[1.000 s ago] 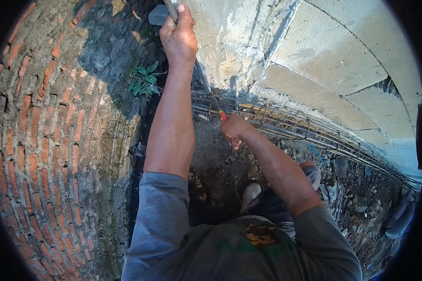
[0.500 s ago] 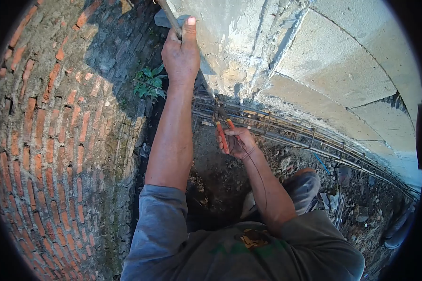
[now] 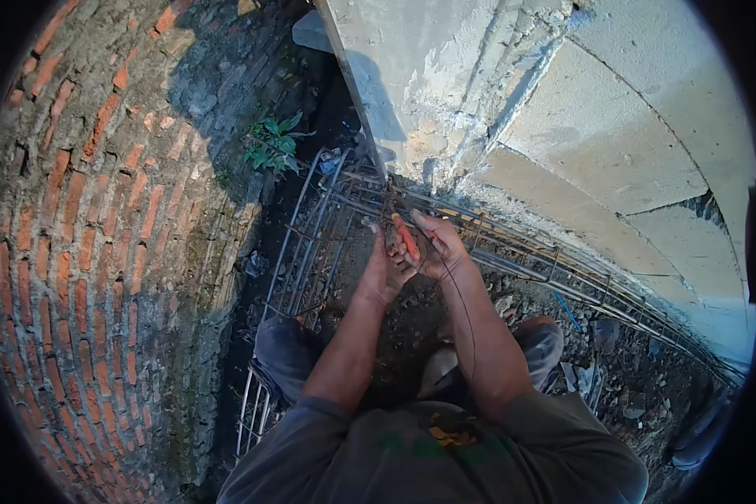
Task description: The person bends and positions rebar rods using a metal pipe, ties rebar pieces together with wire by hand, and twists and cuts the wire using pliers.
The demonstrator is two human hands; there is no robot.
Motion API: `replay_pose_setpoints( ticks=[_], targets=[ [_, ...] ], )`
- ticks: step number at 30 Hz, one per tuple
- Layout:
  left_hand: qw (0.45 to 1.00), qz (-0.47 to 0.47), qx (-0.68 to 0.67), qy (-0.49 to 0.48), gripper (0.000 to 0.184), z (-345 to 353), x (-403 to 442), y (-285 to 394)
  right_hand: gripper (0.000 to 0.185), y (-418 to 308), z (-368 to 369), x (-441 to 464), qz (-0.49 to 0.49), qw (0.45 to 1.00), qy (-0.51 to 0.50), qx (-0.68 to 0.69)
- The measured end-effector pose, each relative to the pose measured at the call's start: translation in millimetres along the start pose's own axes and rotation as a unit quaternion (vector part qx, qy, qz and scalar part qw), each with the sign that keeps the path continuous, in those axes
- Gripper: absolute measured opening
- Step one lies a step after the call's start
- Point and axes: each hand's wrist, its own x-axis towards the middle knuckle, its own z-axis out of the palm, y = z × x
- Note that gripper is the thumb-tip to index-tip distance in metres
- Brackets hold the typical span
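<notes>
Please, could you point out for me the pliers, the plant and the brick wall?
Pliers (image 3: 409, 242), head view, on the red handle.
Plant (image 3: 271, 144), head view, on its leaves.
Brick wall (image 3: 118, 252), head view, on its face.

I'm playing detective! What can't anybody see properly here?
All in the head view:
Tip of the orange-red-handled metal tool: lost among the metal rods.
Fingertips where the left hand and right hand meet: overlapping, too small.
Ends of the thin dark wire: too fine to follow.
Grey shape, lower right: dim, cut by the dark round edge.
</notes>
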Motion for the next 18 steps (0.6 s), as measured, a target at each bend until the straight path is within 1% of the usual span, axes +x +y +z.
replay_pose_setpoints(
  ticks=[1,2,3,4,5,6,7,8,9,10,11,12,13,15,16,17,18],
  targets=[
    [1.0,0.007,-0.009,-0.007,0.067,1.4,14.0,-6.5,0.031,0.6,0.7,-1.2,-0.009,0.999,0.018,-0.032],
    [0.994,0.023,-0.057,-0.087,0.069,5.9,28.9,-10.2,0.031,2.5,0.6,-1.6,-0.021,0.997,0.035,-0.062],
    [0.98,0.036,-0.103,-0.167,0.071,24.8,29.4,-7.2,0.032,4.4,-0.2,-0.4,-0.034,0.994,0.053,-0.091],
    [0.962,0.002,-0.222,-0.16,0.059,45.9,28.6,-8.7,0.039,10.7,0.2,9.7,-0.138,0.969,0.176,-0.107],
    [0.959,0.004,-0.231,-0.165,0.059,41.3,33.4,-3.9,0.039,2.0,3.5,3.7,-0.137,0.967,0.179,-0.119],
    [0.964,0.005,-0.204,-0.171,0.053,28.8,40.7,-1.5,0.037,-11.3,10.5,-13.0,-0.019,0.953,0.192,-0.233],
    [0.969,0.006,-0.177,-0.174,0.047,18.3,49.3,-4.3,0.036,-18.3,20.3,-27.6,0.102,0.914,0.203,-0.337],
    [0.982,0.03,-0.125,-0.137,0.028,15.0,64.1,-5.6,0.049,-14.7,35.3,-35.3,0.118,0.847,0.223,-0.468],
    [0.982,0.029,-0.128,-0.137,0.028,18.0,59.7,-6.0,0.049,-12.5,47.8,-39.6,0.119,0.845,0.225,-0.47],
    [0.982,0.006,-0.139,-0.129,0.023,22.9,55.7,-3.9,0.052,-13.3,60.8,-40.9,0.138,0.755,0.257,-0.587],
    [0.981,-0.014,-0.147,-0.127,0.02,33.1,56.7,2.8,0.056,-18.8,71.2,-37.3,0.145,0.646,0.283,-0.694],
    [0.986,-0.014,-0.137,-0.093,0.025,37.9,71.7,-0.5,0.047,-24.5,63.9,-32.3,0.102,0.544,0.2,-0.808],
    [0.986,-0.018,-0.137,-0.096,0.025,37.6,75.5,-1.7,0.047,-22.7,63.6,-30.4,0.101,0.543,0.205,-0.808],
    [1.0,0.003,-0.005,0.017,0.032,48.1,66.5,6.0,0.035,-15.2,75.5,-22.3,0.169,0.502,0.245,-0.812],
    [0.999,0.019,0.036,0.012,0.043,40.7,83.1,1.7,0.035,-15.2,82.7,-18.7,0.165,0.497,0.247,-0.815],
    [0.999,0.019,0.035,0.008,0.043,45.3,79.0,5.5,0.03,-12.3,88.6,-17.6,0.171,0.515,0.279,-0.792],
    [0.996,0.024,0.074,0.037,0.046,50.6,70.0,9.0,0.025,-7.5,91.6,-18.2,0.18,0.532,0.309,-0.767]
  ],
)
